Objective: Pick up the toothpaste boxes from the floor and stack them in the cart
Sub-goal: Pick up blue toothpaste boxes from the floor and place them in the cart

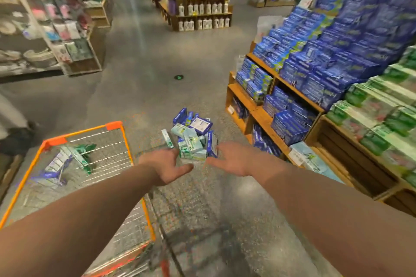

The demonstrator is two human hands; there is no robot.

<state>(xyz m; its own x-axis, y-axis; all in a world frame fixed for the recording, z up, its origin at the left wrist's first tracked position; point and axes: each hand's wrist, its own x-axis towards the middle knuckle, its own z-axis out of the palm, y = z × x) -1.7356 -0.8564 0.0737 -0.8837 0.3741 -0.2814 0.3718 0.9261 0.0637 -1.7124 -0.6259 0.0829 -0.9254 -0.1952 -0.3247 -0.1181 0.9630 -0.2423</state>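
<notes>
Left hand [165,167], right hand [231,159]: both mine, fingers loose, palms facing, holding nothing, near toothpaste boxes [193,135] heaped on floor [135,87]. One heap, blue and pale boxes overlapping, can't count. One cart [114,125] at my left; few cart boxes [67,159] inside, blurred. Display shelves [281,105] right, cut off.

Site: a shop, supermarket aisle. Wooden shelves [237,96] are carrying stacked blue boxes [351,56]. A far rack is displaying rows of white bottles [202,8]. An orange wire cart [114,125] is standing on the grey floor [157,63].
</notes>
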